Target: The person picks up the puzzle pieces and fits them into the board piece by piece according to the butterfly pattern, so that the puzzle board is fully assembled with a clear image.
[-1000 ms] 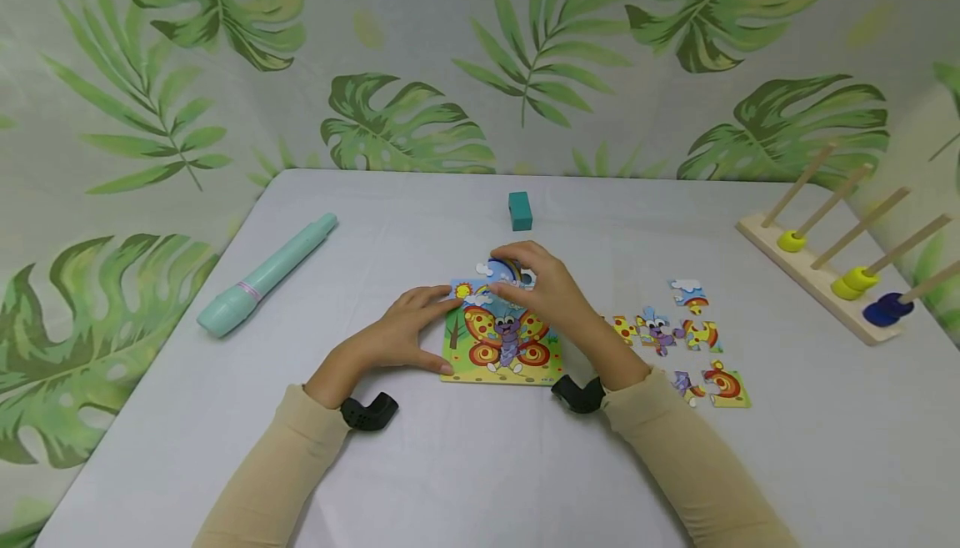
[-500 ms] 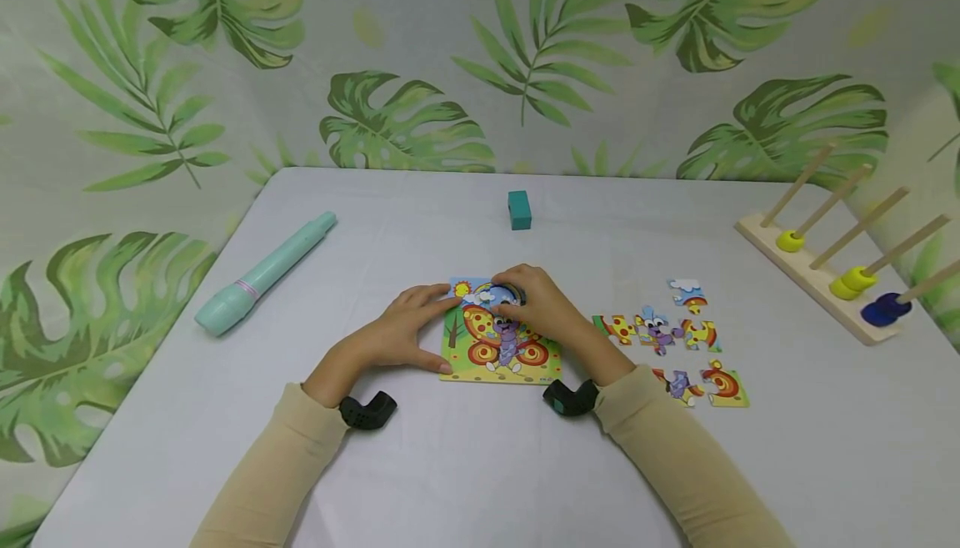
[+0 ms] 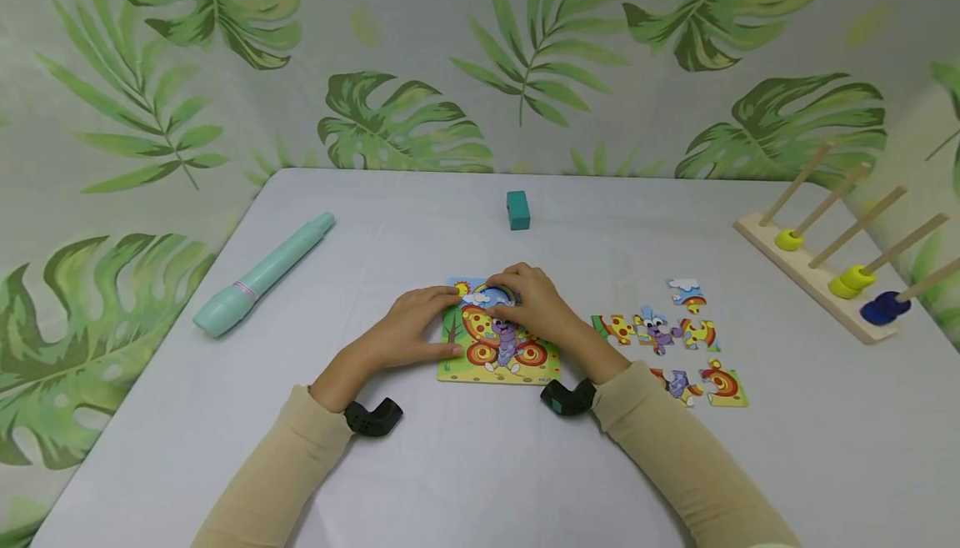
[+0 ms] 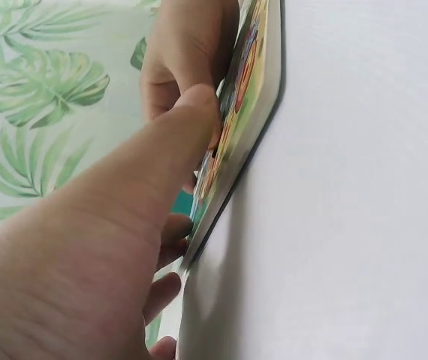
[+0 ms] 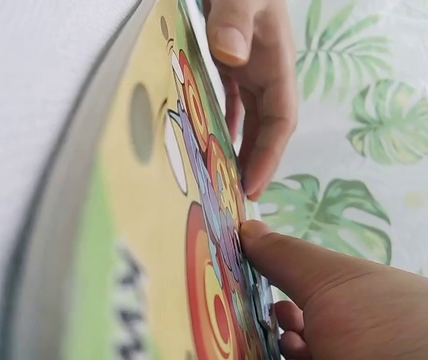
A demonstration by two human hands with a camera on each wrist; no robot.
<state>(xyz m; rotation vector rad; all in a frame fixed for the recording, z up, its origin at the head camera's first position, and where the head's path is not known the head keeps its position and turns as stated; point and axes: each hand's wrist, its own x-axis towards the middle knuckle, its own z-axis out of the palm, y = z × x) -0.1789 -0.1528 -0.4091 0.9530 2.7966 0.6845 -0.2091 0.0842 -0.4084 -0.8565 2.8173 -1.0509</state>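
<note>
Okay, rainbow piece [image 3: 498, 294] lies on the far part of the board [image 3: 491, 377], arc bowed away from the person; can't tell if it's flush. Right hand [image 3: 536, 302] is nearer, coming at it from the right, in a narrow pinch: thumb near side, fingers far side. Left hand [image 3: 405, 327] rests at the board's left edge, fingers loosely spread, clasping nothing visible. Loose pieces [image 3: 700, 335] sit right, block [image 3: 518, 211] beyond the board.
</note>
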